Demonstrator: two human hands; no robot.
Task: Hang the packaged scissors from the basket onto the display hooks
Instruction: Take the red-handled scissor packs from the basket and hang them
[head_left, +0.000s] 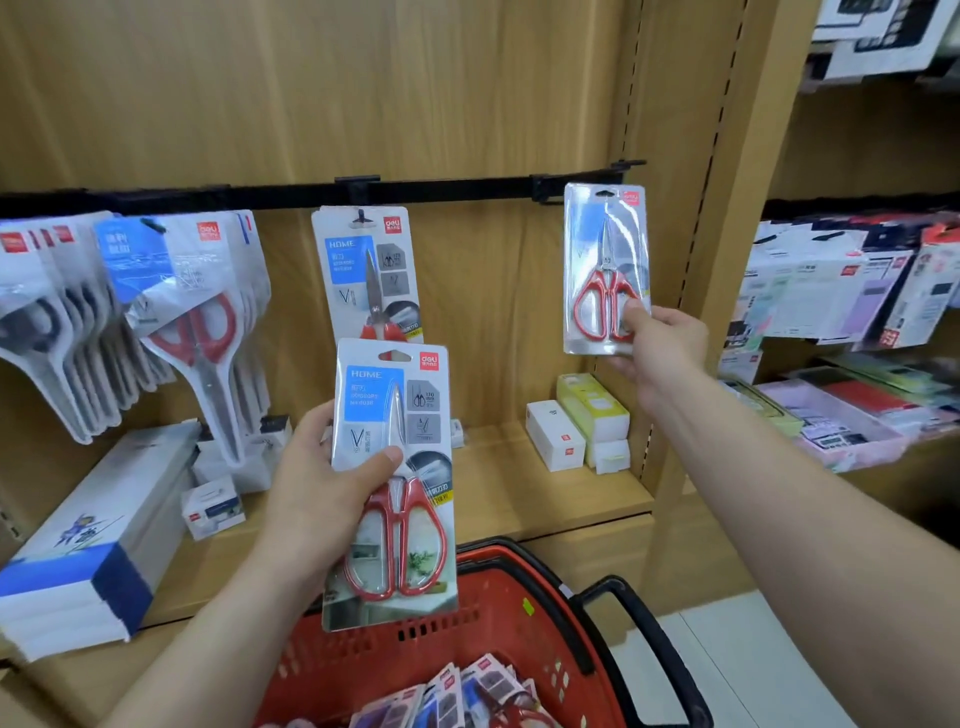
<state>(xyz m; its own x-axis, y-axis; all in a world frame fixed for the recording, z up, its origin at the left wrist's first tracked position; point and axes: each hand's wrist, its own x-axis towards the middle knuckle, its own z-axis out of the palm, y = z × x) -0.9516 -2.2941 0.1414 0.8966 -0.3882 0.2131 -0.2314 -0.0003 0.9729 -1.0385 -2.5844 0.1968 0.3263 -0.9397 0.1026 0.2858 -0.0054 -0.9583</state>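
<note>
Red-handled small scissors pack (605, 270), pinched by the right hand (662, 345), sits at the right-end hook (550, 188): confirm its slot is seated, release, then hang the large scissors pack (395, 405) gripped in the left hand (317, 483).

Basket (519, 613) below shelf (545, 499); packs (467, 691) inside.

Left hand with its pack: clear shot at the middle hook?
Probably yes. The left hand holds its scissors pack right below the middle hook, with nothing between. One hung pack already sits on it, but the hook's tip shows in front. The right hand holds a second pack off to the side.
</note>
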